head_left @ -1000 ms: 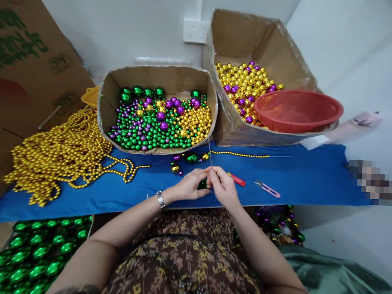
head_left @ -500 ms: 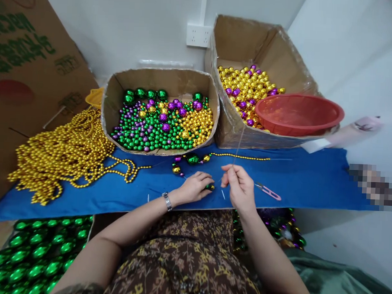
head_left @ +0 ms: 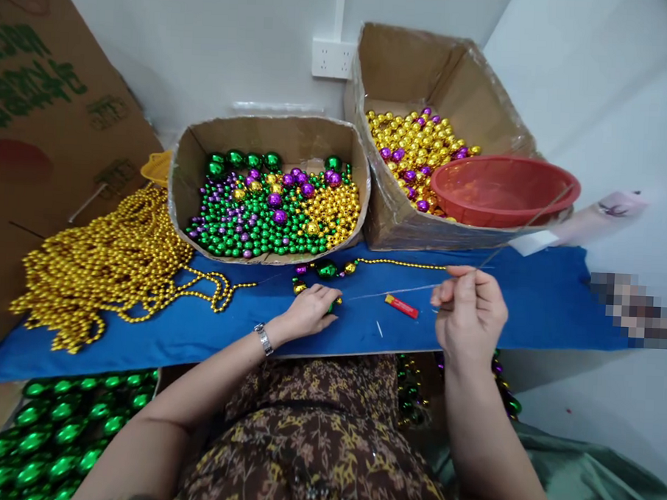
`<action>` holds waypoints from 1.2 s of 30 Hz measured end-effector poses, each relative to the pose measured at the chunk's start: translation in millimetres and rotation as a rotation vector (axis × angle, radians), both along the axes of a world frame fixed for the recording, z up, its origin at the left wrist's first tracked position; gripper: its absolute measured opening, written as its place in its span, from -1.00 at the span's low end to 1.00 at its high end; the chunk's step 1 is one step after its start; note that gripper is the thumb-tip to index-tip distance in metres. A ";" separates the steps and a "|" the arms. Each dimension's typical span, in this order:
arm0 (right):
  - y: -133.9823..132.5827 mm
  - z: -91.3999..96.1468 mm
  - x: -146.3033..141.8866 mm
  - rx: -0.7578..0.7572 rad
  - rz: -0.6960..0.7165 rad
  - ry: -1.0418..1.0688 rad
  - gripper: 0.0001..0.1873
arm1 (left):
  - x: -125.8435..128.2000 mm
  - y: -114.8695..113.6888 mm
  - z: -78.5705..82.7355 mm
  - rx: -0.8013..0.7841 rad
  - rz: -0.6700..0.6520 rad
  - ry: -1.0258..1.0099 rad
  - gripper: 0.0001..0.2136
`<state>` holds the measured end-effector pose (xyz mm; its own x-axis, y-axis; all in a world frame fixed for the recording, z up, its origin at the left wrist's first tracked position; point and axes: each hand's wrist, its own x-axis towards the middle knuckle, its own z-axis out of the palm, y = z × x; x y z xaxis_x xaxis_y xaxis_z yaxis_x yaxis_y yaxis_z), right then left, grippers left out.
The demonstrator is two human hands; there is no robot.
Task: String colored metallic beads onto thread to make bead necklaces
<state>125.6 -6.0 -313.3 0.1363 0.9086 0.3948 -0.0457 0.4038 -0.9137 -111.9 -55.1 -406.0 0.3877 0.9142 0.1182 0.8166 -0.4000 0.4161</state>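
My left hand lies on the blue cloth with its fingers closed around green and gold beads, partly hidden. From them a thin thread runs taut to my right hand. My right hand is raised over the cloth, pinching a long thin needle that slants up and right across the red basin. Just beyond my left hand lies a strand of larger beads, with a green bead and a purple one; it continues as a chain of small gold beads toward my right hand.
A red and yellow lighter-like stick and a white sliver lie between my hands. Behind are a low carton of mixed beads and a taller carton holding a red basin. Gold bead strands are heaped left.
My right hand has moved right, drawing out the thread and tilting the needle to the right. My left hand has shifted slightly left with the beads. The red and yellow stick has come into view.
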 end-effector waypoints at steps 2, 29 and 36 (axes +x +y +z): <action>1.4 3.5 2.7 0.019 -0.036 0.015 -0.68 | -4.8 -1.7 2.7 -0.012 0.016 0.053 -0.67; 4.4 3.6 21.2 0.008 -0.253 0.148 -0.59 | -31.2 -22.1 4.6 0.007 0.036 0.313 -0.37; 7.6 14.1 33.2 0.055 -0.233 0.185 -0.62 | -26.4 -20.5 -1.6 0.010 0.004 0.273 -0.43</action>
<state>158.8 1.6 -299.2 0.4127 0.8226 0.3912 -0.1098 0.4713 -0.8751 -138.3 -75.5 -407.6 0.4027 0.9151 0.0194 0.8996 -0.3996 0.1764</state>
